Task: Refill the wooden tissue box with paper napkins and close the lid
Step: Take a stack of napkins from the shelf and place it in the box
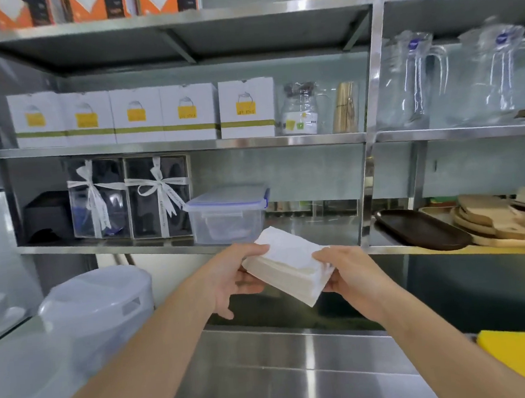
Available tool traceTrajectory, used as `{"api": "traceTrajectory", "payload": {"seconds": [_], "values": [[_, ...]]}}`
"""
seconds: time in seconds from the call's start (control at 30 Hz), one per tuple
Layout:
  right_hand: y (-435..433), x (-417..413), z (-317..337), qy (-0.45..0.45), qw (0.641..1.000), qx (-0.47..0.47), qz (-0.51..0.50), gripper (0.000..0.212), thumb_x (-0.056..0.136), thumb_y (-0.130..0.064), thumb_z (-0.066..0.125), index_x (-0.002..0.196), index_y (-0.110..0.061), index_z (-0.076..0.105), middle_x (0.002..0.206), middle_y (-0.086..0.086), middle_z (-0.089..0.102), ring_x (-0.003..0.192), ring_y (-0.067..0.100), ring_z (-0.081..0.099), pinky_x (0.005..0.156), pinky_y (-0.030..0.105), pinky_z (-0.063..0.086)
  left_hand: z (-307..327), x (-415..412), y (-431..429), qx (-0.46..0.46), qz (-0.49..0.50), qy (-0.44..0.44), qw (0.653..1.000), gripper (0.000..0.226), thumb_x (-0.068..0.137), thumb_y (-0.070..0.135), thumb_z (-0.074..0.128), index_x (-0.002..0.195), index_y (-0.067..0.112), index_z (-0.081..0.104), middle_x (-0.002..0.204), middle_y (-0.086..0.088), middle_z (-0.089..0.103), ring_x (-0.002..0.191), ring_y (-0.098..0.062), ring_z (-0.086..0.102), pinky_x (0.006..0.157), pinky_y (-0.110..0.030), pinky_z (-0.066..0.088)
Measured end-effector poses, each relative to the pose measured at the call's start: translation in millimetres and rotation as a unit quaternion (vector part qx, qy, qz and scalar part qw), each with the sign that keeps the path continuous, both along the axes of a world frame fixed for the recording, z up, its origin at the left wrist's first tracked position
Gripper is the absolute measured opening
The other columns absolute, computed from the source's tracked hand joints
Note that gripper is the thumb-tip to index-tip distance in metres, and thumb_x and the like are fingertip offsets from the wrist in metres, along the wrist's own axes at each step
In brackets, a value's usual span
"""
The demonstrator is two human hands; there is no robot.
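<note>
both forearms are reaching out over the steel counter (293,369). left hand (229,276) and right hand (352,273) are each gripping an end of the napkins (287,267), a thick stack held in the air, tilted, just in front of the lowest shelf's front edge (164,244). thumbs are pressing on top, fingers curling beneath. tub (228,215) is sitting on that shelf behind.
</note>
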State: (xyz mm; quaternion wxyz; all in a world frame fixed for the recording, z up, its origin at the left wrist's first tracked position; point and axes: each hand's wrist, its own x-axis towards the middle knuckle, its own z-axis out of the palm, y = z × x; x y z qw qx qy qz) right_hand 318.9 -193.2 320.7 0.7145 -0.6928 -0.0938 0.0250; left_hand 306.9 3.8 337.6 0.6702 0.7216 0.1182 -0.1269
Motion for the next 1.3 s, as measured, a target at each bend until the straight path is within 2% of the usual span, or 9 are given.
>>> {"api": "traceTrajectory", "payload": {"seconds": [0.23, 0.3, 0.33, 0.4, 0.53, 0.8, 1.0, 1.23, 1.3], "values": [[-21, -59, -14, 0.082, 0.992, 0.089, 0.038, 0.021, 0.088, -0.018, 0.059, 0.104, -0.005, 0.064, 0.096, 0.011, 0.075, 0.079, 0.024, 0.072, 0.072, 0.035, 0.054, -1, -66, -12, 0.028, 0.001, -0.006, 1.0, 0.03, 0.074, 0.036, 0.066, 0.096, 0.015, 0.062, 0.09, -0.002, 0.064, 0.086, -0.015, 0.059, 0.106, -0.047, 0.029], [-26, -77, -23, 0.131, 0.982, 0.126, 0.045, 0.026, 0.086, -0.021, 0.061, 0.106, -0.004, 0.063, 0.101, 0.015, 0.073, 0.077, 0.024, 0.073, 0.068, 0.033, 0.052, -5, -85, -22, 0.01, 0.004, -0.035, 0.999, 0.016, 0.081, 0.028, 0.062, 0.086, 0.012, 0.059, 0.086, -0.003, 0.059, 0.076, -0.014, 0.056, 0.065, -0.013, 0.054], [-27, -87, -29, 0.148, 0.977, 0.144, 0.047, 0.027, 0.086, -0.022, 0.062, 0.106, -0.004, 0.063, 0.101, 0.016, 0.072, 0.077, 0.024, 0.072, 0.068, 0.033, 0.052, -7, -94, -27, 0.001, 0.012, -0.05, 0.999, 0.012, 0.084, 0.024, 0.059, 0.084, 0.012, 0.058, 0.085, -0.004, 0.057, 0.072, -0.014, 0.054, 0.037, -0.009, 0.045], [-30, -103, -40, 0.169, 0.97, 0.172, 0.04, 0.024, 0.086, -0.021, 0.062, 0.103, -0.004, 0.063, 0.093, 0.014, 0.074, 0.078, 0.024, 0.071, 0.069, 0.033, 0.051, -17, -110, -33, -0.002, 0.031, -0.07, 0.997, 0.01, 0.085, 0.02, 0.059, 0.09, 0.011, 0.058, 0.084, -0.006, 0.055, 0.069, -0.015, 0.052, 0.02, -0.011, 0.03], [-34, -131, -61, 0.209, 0.969, 0.133, 0.005, 0.027, 0.083, -0.027, 0.065, 0.102, -0.008, 0.065, 0.08, 0.005, 0.071, 0.072, 0.019, 0.062, 0.064, 0.024, 0.042, -45, -135, -36, -0.008, 0.055, -0.08, 0.995, 0.015, 0.079, 0.019, 0.067, 0.091, 0.01, 0.064, 0.08, -0.004, 0.061, 0.066, -0.016, 0.058, 0.037, -0.011, 0.045], [-48, -188, -95, 0.223, 0.975, -0.001, 0.008, 0.082, 0.038, -0.05, 0.082, 0.108, -0.01, 0.065, 0.116, 0.008, 0.065, 0.105, 0.025, 0.053, 0.083, 0.034, 0.025, -90, -202, -44, -0.012, 0.04, -0.008, 0.999, 0.016, 0.08, 0.017, 0.063, 0.095, 0.01, 0.064, 0.077, -0.002, 0.062, 0.058, -0.01, 0.061, 0.043, -0.014, 0.049], [-60, -225, -132, 0.244, 0.969, -0.015, 0.022, 0.022, 0.076, -0.024, 0.071, 0.093, -0.01, 0.065, 0.099, 0.003, 0.063, 0.1, 0.021, 0.049, 0.076, 0.025, 0.031, -110, -250, -53, 0.016, 0.007, 0.039, 0.999, 0.014, 0.086, 0.016, 0.055, 0.096, 0.009, 0.06, 0.081, -0.006, 0.06, 0.071, -0.015, 0.056, 0.025, -0.009, 0.035], [-63, -257, -168, 0.28, 0.959, -0.042, 0.009, 0.018, 0.073, -0.026, 0.074, 0.087, -0.015, 0.07, 0.098, -0.003, 0.059, 0.103, 0.021, 0.047, 0.094, 0.032, 0.019, -154, -275, -53, 0.024, 0.01, 0.076, 0.997, 0.012, 0.084, 0.015, 0.057, 0.092, 0.008, 0.062, 0.083, -0.006, 0.063, 0.071, -0.017, 0.057, 0.031, -0.006, 0.038], [-62, -264, -176, 0.282, 0.958, -0.049, 0.005, 0.022, 0.073, -0.028, 0.074, 0.089, -0.014, 0.069, 0.102, -0.001, 0.06, 0.104, 0.021, 0.047, 0.094, 0.033, 0.022, -171, -276, -50, 0.038, 0.019, 0.08, 0.996, 0.009, 0.079, 0.017, 0.063, 0.083, 0.009, 0.067, 0.081, -0.004, 0.065, 0.072, -0.018, 0.059, 0.053, -0.009, 0.049]]}}
